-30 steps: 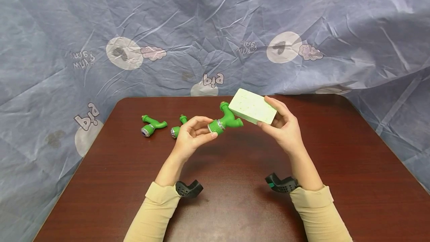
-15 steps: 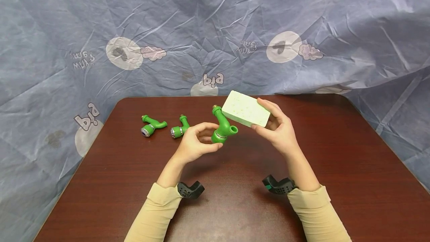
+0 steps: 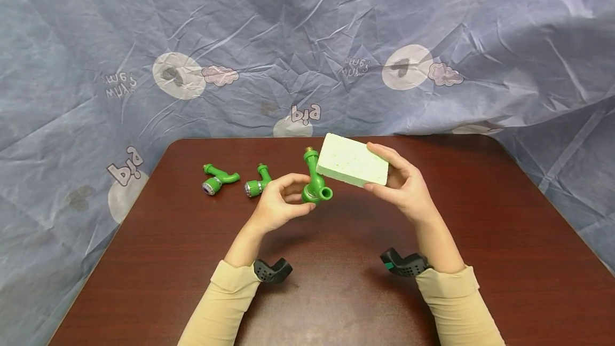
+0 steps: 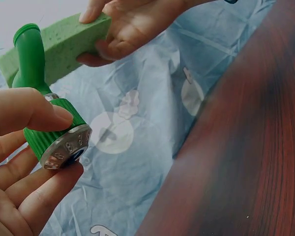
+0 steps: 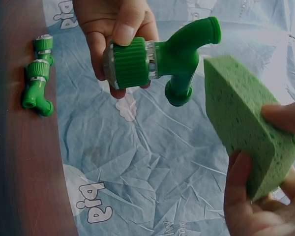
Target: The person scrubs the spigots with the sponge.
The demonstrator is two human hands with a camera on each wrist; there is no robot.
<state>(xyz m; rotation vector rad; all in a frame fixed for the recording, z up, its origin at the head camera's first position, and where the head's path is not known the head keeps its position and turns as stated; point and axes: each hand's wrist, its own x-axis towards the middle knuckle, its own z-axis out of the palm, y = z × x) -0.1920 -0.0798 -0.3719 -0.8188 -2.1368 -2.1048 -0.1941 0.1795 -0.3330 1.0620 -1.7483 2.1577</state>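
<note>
My left hand [image 3: 277,204] pinches a green faucet [image 3: 314,178] by its ribbed knob [image 5: 132,62], holding it above the table. In the head view its spout opening faces me and the brass-tipped inlet points up and away. My right hand [image 3: 403,185] grips a pale green sponge [image 3: 353,160] by one end, thumb on one side and fingers on the other. The sponge's far end sits close beside the faucet's inlet neck. The left wrist view shows the knob's silver, marked end cap [image 4: 69,149] between thumb and fingers, with the sponge [image 4: 73,42] behind the spout.
Two similar green faucets lie on the dark wooden table [image 3: 336,282]: one at the left [image 3: 218,179], another [image 3: 257,185] partly hidden behind my left hand. A wrinkled blue-grey cloth [image 3: 269,41] hangs behind the table. Black wrist devices sit on both forearms.
My left hand has turned the faucet so its spout now faces me and its inlet points upward. My right hand and the sponge have shifted left and slightly lower, staying near the faucet.
</note>
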